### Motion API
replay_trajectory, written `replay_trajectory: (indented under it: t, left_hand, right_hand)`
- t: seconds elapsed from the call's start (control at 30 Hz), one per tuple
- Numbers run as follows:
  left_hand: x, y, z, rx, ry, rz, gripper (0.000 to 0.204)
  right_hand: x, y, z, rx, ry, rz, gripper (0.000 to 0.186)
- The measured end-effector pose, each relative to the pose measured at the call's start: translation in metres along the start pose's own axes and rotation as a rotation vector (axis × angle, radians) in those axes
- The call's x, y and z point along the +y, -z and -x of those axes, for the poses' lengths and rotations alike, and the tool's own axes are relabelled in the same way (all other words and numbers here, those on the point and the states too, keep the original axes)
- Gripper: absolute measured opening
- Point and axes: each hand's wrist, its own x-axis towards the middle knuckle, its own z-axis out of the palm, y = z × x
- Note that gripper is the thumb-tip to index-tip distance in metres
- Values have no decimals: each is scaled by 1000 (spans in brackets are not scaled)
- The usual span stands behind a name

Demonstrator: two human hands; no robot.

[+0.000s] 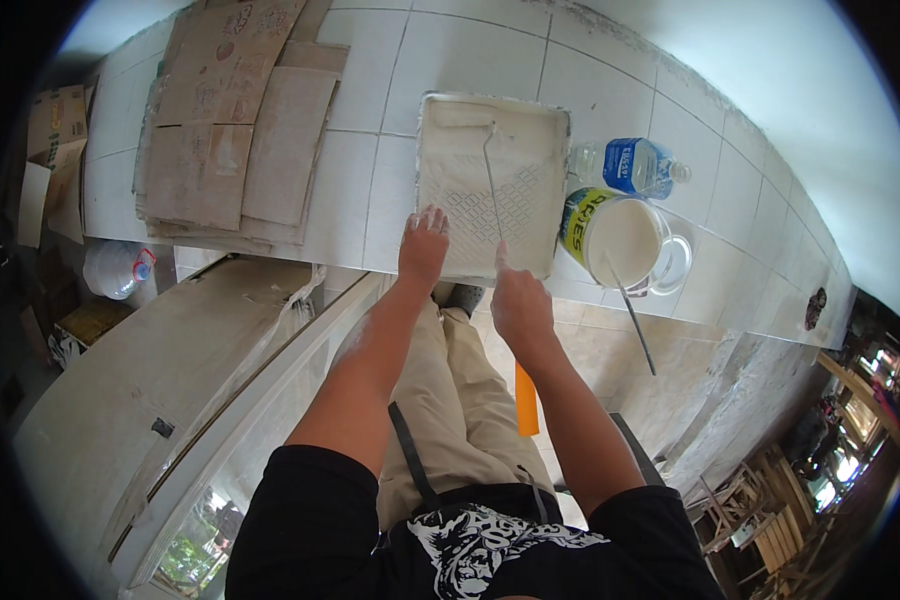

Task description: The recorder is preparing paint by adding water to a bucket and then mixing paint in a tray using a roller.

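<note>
A white paint tray [540, 150] with a ridged slope sits on the tiled ledge, coated in cream paint. Lying across it, a roller [462, 125] has its wire frame pointing toward me. My right hand [520, 305] grips the roller's handle at the tray's near edge, index finger along it. My left hand [424, 243] rests on the tray's left near side, fingers slightly apart over the rim. To the tray's right stands an open bucket [619, 232] of cream paint with a long rod [638, 323] in it. Behind it lies a clear bottle [636, 167] with a blue label.
Stacked cardboard sheets [234, 170] cover the ledge's left part. Below are a large clear jug [115, 270], a dusty board [120, 380] and a framed glass pane [195, 535]. An orange strip [526, 405] shows behind my right forearm. Wooden pieces [770, 500] pile up at lower right.
</note>
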Motion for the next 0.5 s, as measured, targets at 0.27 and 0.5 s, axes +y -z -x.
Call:
replay_trajectory:
  t: [0.27,0.5]
  left_hand:
    - [-3,-7,3,18,17,27,67]
    - [1,-5,0,-9,7,17,71]
  right_hand:
    - [13,0,-6,36,37,-217,72]
    - [21,-22,32,-6,6,15,69]
